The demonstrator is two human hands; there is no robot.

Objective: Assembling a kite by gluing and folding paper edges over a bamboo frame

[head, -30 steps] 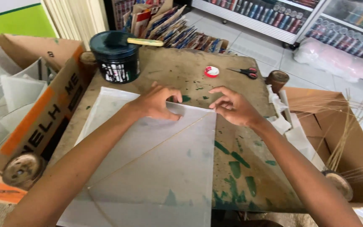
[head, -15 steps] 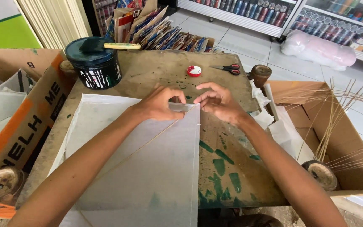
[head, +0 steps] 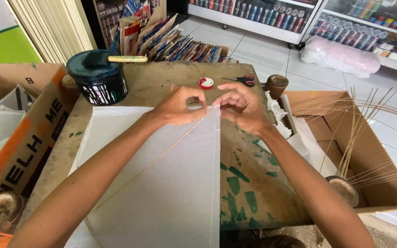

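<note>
Your left hand [head: 176, 106] and right hand [head: 240, 106] meet at centre frame, fingertips pressed together and pinching the top end of a thin bamboo stick [head: 171, 148] at the upper corner of a white paper sheet [head: 161, 193]; the stick slants down to the lower left across the pale, slightly translucent paper. The sheet lies flat on the green-stained worktable [head: 249, 183]. An orange-striped cardboard box [head: 19, 151] with black lettering sits at left, a plain brown box [head: 373, 160] of sticks at right, and colourful packets [head: 171, 43] stand at upper centre.

One head-worn view looks steeply down, close over the worktable [head: 253, 183]; shop floor beyond.
</note>
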